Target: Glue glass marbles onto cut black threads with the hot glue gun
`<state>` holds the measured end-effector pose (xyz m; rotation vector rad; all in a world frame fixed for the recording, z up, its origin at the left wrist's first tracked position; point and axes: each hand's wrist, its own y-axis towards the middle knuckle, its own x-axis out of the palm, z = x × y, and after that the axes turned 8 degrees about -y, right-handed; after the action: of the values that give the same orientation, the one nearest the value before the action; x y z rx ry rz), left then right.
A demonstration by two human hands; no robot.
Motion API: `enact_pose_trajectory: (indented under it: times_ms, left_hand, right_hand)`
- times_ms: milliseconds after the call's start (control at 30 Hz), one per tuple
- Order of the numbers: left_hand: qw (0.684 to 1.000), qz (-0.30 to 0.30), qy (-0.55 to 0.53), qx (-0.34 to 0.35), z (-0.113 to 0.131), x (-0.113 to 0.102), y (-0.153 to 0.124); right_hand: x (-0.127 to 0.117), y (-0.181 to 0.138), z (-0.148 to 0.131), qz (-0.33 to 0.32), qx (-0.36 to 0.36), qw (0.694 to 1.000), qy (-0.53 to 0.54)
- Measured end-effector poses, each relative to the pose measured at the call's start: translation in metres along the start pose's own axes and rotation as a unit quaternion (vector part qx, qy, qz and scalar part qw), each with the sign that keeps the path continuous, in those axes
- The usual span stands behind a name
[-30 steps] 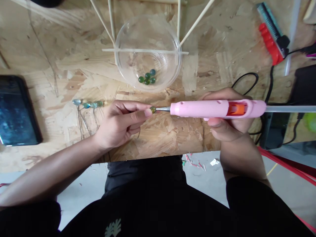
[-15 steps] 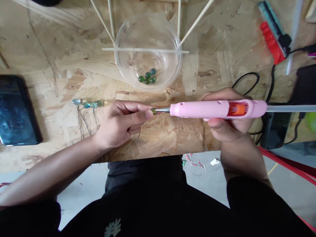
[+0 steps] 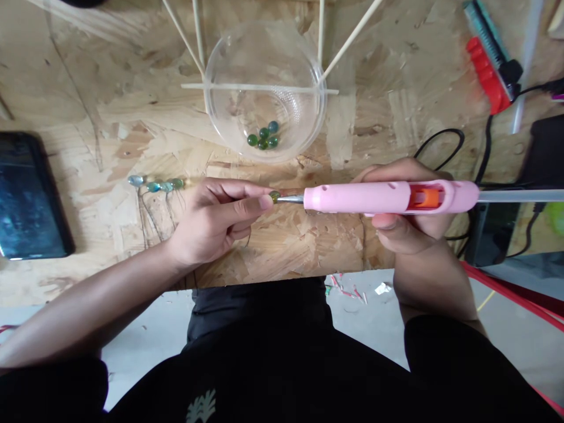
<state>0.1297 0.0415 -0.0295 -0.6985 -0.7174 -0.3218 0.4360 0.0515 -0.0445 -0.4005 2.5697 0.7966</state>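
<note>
Between thumb and forefinger, my left hand (image 3: pixel 220 214) pinches a greenish glass marble (image 3: pixel 274 196). The metal nozzle of a pink glue gun (image 3: pixel 356 197) meets the marble's right side. Wrapped round the gun's handle is my right hand (image 3: pixel 408 205); the handle itself is mostly hidden below the body. A clear glue stick (image 3: pixel 520 195) sticks out of the gun's rear. Left of my left hand lie several marbles (image 3: pixel 154 187) with thin wires or threads trailing from them. Beyond my hands, a clear plastic bowl (image 3: pixel 220 132) holds several loose green and bluish marbles (image 3: pixel 263 143).
Wooden sticks (image 3: pixel 352 40) stand around the bowl, and one thin stick (image 3: pixel 189 86) crosses it. A black phone (image 3: pixel 35 197) lies at the left. On the right are a red-handled tool (image 3: pixel 487 76), black cables (image 3: pixel 487 147) and another clear stick (image 3: pixel 526 70). The board's front edge is near my body.
Almost nothing differs. The glue gun has shifted very slightly right, its nozzle still at the marble; both hands keep their grips.
</note>
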Motion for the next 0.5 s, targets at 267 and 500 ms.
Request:
enact_pose_trajectory:
  times_ms: [267, 500]
  left_hand:
    - [1.0, 0.001, -0.003, 0.009, -0.0015, -0.0003, 0.0008]
    - [1.0, 0.008, 0.003, 0.008, 0.0003, 0.0018, 0.0001]
  right_hand:
    - [0.0012, -0.0023, -0.0012, 0.02, 0.016, 1.0, 0.009]
    - [-0.001, 0.0007, -0.0041, 0.002, 0.005, 1.0, -0.011]
